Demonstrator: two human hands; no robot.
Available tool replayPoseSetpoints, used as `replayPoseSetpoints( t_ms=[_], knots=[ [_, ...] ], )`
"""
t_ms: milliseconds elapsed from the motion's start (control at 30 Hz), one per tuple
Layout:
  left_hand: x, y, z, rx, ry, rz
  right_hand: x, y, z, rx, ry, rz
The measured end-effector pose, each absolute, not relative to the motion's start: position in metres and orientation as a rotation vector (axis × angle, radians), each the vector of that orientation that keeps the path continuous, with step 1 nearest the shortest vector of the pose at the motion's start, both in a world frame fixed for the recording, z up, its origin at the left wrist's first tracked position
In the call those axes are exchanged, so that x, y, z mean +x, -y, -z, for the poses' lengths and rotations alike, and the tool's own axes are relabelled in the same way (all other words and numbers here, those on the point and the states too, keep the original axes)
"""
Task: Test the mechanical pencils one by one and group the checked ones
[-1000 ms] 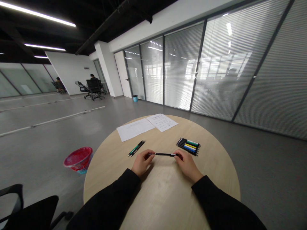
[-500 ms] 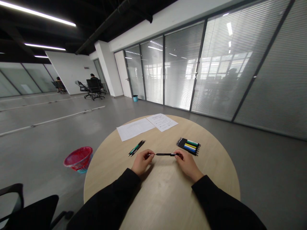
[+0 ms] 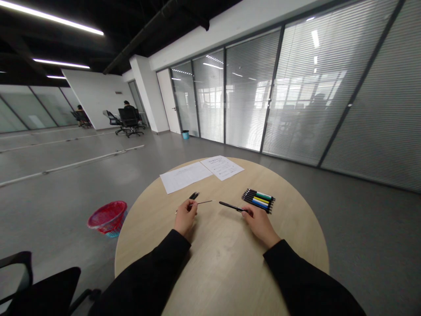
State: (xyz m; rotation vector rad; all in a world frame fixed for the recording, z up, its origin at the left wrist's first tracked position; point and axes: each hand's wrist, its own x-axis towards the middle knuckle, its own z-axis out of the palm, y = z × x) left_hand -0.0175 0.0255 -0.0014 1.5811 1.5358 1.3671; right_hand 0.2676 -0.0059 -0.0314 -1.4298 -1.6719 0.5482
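Note:
My left hand (image 3: 186,217) pinches a thin dark pen refill (image 3: 205,202) that points right, with a pale far end. My right hand (image 3: 258,220) holds a black pen barrel (image 3: 230,206) by its clip end, its other end pointing left. A short gap separates refill and barrel above the table. Partly hidden behind my left hand lie dark pens (image 3: 194,195). Beyond my right hand, several pens (image 3: 258,199) lie side by side in a row, with green, yellow and blue parts among the black.
The round wooden table (image 3: 223,272) bears two printed paper sheets, one sheet (image 3: 186,177) overlapped by another sheet (image 3: 222,167) at the far edge. On the floor at left stands a red-lined basket (image 3: 108,216), near a black chair (image 3: 49,289). People sit in the background.
The refill has come out of the pen barrel as my left hand moved left, now covering part of the left pens. The barrel's left end has tipped up in my right hand.

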Motion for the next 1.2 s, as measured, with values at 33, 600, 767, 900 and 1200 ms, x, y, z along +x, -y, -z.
replayPoseSetpoints(
  t_ms=[33,600,767,900,1200],
  knots=[
    [-0.019,-0.026,0.001,1.568,-1.535,-1.382,0.268,0.005,0.033,-1.442,1.671,-0.538],
    [0.008,-0.007,0.003,1.800,-1.228,-1.056,0.250,0.006,0.031,-1.467,2.006,-0.232],
    [0.010,-0.002,0.003,1.832,-1.174,-0.961,0.252,0.005,0.032,-1.443,2.007,-0.286],
    [0.010,-0.001,0.002,1.818,-1.175,-0.945,0.256,0.005,0.030,-1.369,1.902,-0.336],
    [0.010,-0.003,0.005,1.756,-1.139,-0.969,0.244,0.020,0.017,-1.196,1.929,-0.520]
  ],
)
